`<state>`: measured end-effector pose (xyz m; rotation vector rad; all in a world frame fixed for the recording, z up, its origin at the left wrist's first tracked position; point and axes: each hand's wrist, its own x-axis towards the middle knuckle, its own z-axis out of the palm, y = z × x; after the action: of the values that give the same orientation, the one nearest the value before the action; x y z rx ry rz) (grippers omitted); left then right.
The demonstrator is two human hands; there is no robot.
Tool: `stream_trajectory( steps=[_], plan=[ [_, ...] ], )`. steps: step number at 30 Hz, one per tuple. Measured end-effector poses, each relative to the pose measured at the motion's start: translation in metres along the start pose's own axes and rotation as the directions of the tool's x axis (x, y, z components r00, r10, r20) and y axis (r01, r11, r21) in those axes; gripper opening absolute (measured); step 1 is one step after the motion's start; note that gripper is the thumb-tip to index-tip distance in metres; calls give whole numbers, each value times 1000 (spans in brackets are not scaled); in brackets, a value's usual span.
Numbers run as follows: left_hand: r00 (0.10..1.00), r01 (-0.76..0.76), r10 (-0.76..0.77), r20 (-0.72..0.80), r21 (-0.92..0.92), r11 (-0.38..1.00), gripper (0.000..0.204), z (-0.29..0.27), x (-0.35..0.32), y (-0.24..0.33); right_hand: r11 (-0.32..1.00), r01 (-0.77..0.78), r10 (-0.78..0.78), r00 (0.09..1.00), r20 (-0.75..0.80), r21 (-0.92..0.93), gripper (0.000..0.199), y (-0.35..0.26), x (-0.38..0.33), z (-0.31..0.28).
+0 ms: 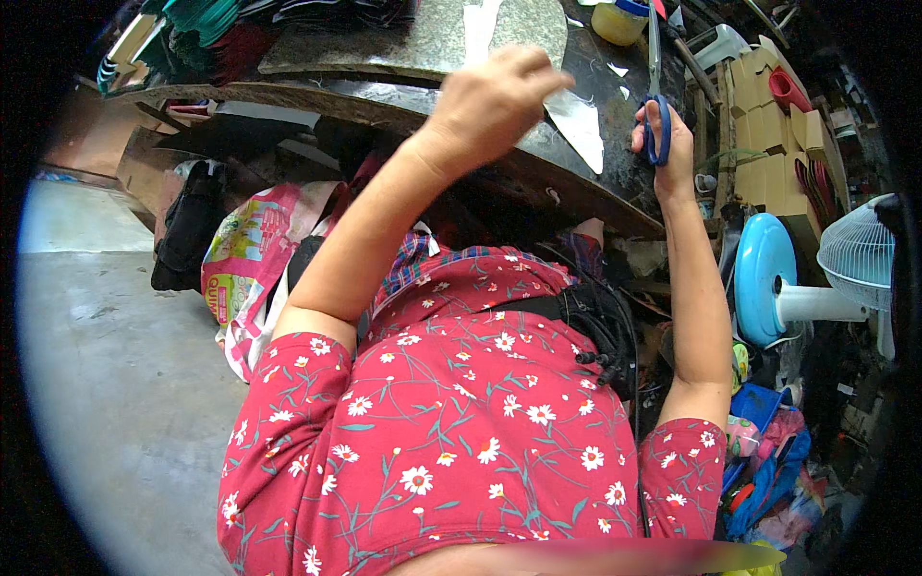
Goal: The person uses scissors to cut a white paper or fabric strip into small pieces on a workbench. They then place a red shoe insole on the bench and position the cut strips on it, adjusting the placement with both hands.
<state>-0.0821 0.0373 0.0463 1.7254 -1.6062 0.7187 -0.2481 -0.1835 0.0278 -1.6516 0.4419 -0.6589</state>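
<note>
In my right hand [669, 144] is a pair of scissors [657, 130] with blue handles, its blades pointing away from me over the right end of the dark worktable [624, 182]. My left hand [504, 101] is closed and slightly blurred above the table's near edge; what its fingers hold, if anything, is hidden. Just right of those fingers is a white pointed piece of thin material [579, 132]; whether they touch it I cannot tell. A white strip [479, 34] lies beyond the left hand on a grey speckled board [384, 43].
Dark green and maroon folded stacks [206, 38] cover the table's far left. A yellowish jar with a blue lid [619, 21] stands at the back, near small white scraps. Cardboard boxes [764, 182] and a blue-and-white fan [765, 278] are at right. A pink bag [252, 250] hangs at left.
</note>
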Motion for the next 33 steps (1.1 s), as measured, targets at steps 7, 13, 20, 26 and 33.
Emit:
stream_trajectory(
  steps=[7,13,20,26,33],
  plan=[
    [982,29,-37,184,45,999,21,36,-10,15,1000,1,-1,1000,10,16,27,6,4,-4],
    [995,102,-101,22,-36,994,11,58,-21,12,1000,5,-5,1000,-6,0,34,3,2,-3],
    [835,466,-496,238,-785,408,12,46,-16,18,1000,-4,4,1000,3,-4,31,5,3,-4],
    [665,497,-572,481,-856,-141,26,23,-2,4,999,-13,14,999,29,-41,31,1,-2,-6],
    [804,395,-492,333,-919,22,28,17,2,30,997,0,-2,999,34,80,35,-46,-32,19]
  ],
)
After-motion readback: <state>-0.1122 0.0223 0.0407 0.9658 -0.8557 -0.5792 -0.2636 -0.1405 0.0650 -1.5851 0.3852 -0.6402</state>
